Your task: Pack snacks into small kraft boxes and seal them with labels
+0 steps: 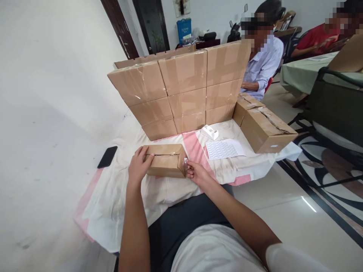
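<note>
A small brown cardboard box lies in front of me on the cloth-covered table, with a gap along its top flaps. My left hand grips the box's left end, thumb on top and fingers over the far edge. At the opposite end, my right hand pinches a small white sticker against or close to the box's end face; whether it sticks there I cannot tell. A sheet of labels lies to the right, beside a white tape dispenser.
Stacked cardboard boxes form a wall at the table's back. More boxes stand at the right edge. A black phone lies at the left by the wall. Beyond the stack sits a person; another person in red is farther right.
</note>
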A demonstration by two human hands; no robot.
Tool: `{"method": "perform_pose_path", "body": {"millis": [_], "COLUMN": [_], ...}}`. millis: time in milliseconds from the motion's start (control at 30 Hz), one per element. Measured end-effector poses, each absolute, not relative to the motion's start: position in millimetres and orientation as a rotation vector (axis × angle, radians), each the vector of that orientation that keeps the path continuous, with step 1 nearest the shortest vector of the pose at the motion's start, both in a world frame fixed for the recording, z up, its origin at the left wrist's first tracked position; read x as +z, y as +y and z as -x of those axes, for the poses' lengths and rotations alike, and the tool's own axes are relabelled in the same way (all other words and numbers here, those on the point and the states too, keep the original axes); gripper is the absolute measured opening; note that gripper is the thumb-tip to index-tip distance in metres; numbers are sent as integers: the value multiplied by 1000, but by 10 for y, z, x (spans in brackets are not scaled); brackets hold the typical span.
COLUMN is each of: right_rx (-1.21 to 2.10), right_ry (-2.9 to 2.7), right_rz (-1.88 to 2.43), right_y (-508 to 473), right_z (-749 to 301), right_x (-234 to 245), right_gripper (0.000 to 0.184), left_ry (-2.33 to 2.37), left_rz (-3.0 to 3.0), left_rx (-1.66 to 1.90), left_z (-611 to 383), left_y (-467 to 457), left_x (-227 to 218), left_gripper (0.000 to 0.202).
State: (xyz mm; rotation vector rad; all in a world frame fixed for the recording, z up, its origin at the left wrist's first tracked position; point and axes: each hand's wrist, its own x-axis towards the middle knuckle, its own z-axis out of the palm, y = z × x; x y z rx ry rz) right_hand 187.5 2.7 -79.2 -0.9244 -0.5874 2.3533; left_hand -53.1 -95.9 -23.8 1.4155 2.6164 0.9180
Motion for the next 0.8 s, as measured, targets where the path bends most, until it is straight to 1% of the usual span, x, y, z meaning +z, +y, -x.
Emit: {"method": "perform_pose_path", "body": {"millis": [100, 200, 400, 600, 800], "right_rx": [2313, 2267, 2233, 2239, 2249], "right_ry": [-530, -507, -494, -517, -575], "right_rz": [947, 1007, 1052, 1099, 1188], "right_y": [-31, -85, -92, -55, -5], "right_z": [-1885, -1885, -1827, -1808, -1805], "right_x": [-803, -836, -862, -823, -779], "right_gripper": [26, 23, 24, 29, 26], "left_ry": [2718, 2743, 2753, 2780, 2791], "left_rz": [-1387, -1395, -1412, -1397, -1381], "left_rx": [816, 809, 801, 886, 909], "left_z": [359, 313, 337, 317, 308], "left_y": [-951, -948, -960, -985, -1001], "left_x": [-210, -201, -208, -255, -256], "left_gripper": [57, 57, 57, 54, 54]}}
